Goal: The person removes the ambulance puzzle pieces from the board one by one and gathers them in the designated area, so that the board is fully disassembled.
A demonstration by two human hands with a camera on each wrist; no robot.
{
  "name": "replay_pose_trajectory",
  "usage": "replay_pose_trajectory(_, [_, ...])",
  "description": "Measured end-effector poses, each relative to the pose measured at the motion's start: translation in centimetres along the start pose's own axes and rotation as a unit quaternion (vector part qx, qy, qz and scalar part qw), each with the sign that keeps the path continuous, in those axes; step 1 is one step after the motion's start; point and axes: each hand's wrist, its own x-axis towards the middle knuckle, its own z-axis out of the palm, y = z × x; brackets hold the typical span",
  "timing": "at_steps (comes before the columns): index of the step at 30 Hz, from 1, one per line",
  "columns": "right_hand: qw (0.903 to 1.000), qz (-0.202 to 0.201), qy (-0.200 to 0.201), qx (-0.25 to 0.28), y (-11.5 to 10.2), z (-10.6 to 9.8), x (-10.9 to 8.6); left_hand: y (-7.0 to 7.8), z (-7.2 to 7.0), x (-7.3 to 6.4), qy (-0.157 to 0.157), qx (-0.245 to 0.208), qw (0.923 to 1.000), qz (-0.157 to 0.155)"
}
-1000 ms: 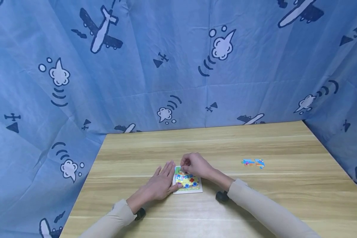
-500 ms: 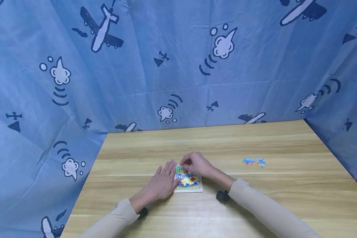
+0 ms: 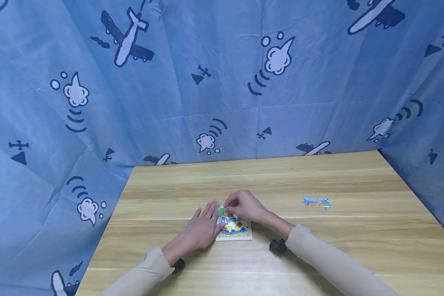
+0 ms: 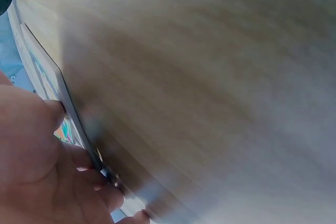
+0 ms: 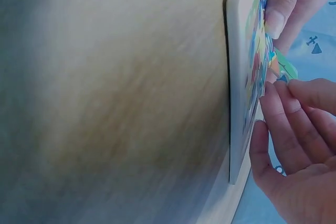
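- Your right hand [image 3: 243,205], just right of the lower centre in the head view, pinches a small, flat green puzzle piece [image 5: 286,66] between thumb and fingers; your fingertips cover part of it, so its full outline cannot be made out.
- Your left hand [image 3: 201,229] lies with fingers extended along the left side of the puzzle, thumb over its edge; in the left wrist view the palm is cut off by the left border of the frame.
- Below both hands, at the lower centre of the head view, is the square puzzle board with a pale rim [image 3: 240,239], showing a yellow vehicle with blue wheels and a red cross. Your right hand hides its upper right part, and the wrist views show it only at a steep slant.
- Black wrist devices [image 3: 278,246] sit under your wrists, partly hidden by the cream sleeves [image 3: 329,257], which run off the bottom of the frame.
- Right of centre, well apart from the board, two flat, mostly blue puzzle pieces [image 3: 323,202] lie side by side; their printed detail is too small to read.
- All this rests on the light wood-grain table [image 3: 355,238], cut off at the bottom; behind hangs blue cloth with aeroplane prints [image 3: 229,94].
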Motion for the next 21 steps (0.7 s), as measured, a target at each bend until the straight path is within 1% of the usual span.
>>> replay_pose_trajectory(5, [0.9999, -0.014, 0.003, -0.004, 0.03, -0.1, -0.18, 0.01, -0.19, -0.08, 0.002, -0.004, 1.0, -0.004])
replay_pose_trajectory(14, [0.9996, -0.026, 0.007, -0.003, 0.2, -0.09, -0.3, 0.06, -0.18, -0.04, 0.011, -0.049, 0.9986, -0.016])
replay_pose_trajectory(21, [0.9995, -0.03, 0.006, -0.005, 0.31, -0.08, -0.36, 0.29, -0.22, 0.01, 0.012, -0.053, 0.9982, -0.026])
